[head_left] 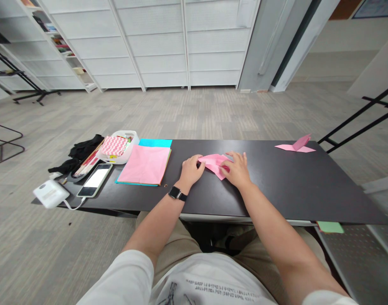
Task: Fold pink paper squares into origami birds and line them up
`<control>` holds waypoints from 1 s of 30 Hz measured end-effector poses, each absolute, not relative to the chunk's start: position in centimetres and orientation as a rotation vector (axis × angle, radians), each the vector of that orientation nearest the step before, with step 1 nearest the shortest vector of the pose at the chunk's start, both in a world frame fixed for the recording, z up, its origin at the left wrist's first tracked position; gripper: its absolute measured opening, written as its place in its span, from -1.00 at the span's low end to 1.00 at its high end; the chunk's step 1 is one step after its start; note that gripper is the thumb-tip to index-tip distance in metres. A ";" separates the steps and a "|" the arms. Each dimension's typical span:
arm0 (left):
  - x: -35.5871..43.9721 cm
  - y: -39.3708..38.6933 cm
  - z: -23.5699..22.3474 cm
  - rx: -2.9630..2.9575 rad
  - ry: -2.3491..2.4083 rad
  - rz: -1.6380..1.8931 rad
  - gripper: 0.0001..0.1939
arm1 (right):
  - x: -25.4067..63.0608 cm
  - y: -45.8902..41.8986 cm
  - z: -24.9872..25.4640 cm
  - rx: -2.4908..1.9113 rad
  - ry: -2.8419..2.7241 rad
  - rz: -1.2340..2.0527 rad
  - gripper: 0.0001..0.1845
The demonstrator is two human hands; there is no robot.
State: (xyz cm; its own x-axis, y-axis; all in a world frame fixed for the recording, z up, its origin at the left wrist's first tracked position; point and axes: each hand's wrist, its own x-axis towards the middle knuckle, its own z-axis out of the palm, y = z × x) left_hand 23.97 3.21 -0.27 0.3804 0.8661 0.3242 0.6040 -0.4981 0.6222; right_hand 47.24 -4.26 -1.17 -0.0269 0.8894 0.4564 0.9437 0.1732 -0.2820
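On the rectangular black tabletop (285, 182), folded pink paper (214, 161) at twelve o'clock is held by the left hand (191, 170) and right hand (238, 170); creases could be skewed by uneven pressure.

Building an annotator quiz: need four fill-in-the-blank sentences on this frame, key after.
1. The left hand and right hand touch a folded paper sheet coloured ____.
2. The black-strapped square smartwatch is worn on the person's ____ side.
3. A ____ cable links the white boxy device to the rectangular light-screened phone.
4. The pink paper shape with an upright flap lies near the black table's far ____ corner.

Missing words: pink; left; white; right.
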 end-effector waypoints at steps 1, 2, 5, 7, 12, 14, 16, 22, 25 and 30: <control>23.9 3.2 -0.3 2.244 1.274 0.888 -0.73 | 47.3 -4.2 -1.2 -1.737 -1.906 -0.140 -0.89; 23.9 3.3 -0.4 2.243 1.279 0.889 -0.72 | 47.3 -4.2 -1.2 -1.748 -1.893 -0.142 -0.90; 23.8 3.6 -0.7 2.228 1.319 0.879 -0.74 | 47.2 -4.1 -1.3 -1.771 -1.880 -0.129 -0.90; 23.8 3.9 -0.8 2.208 1.357 0.870 -0.76 | 47.2 -3.9 -1.4 -1.773 -1.885 -0.122 -0.89; 23.6 4.4 -0.9 2.158 1.420 0.901 -0.82 | 47.0 -3.8 -1.6 -1.741 -1.910 -0.138 -0.78; 23.6 4.5 -0.8 2.134 1.423 0.910 -0.83 | 47.0 -3.8 -1.6 -1.736 -1.931 -0.144 -0.76; 23.5 4.5 -0.8 2.119 1.416 0.906 -0.84 | 47.0 -3.9 -1.6 -1.741 -1.949 -0.143 -0.75; 22.8 4.7 -0.7 2.182 1.268 0.957 -0.82 | 47.5 -4.1 -1.9 -1.772 -1.979 -0.142 -0.70; 22.2 4.9 -0.7 2.274 1.261 0.872 -0.87 | 47.7 -4.1 -2.0 -1.773 -1.977 -0.152 -0.69; 21.7 5.3 -0.6 2.297 1.316 0.802 -0.88 | 48.0 -4.1 -2.1 -1.785 -1.979 -0.141 -0.69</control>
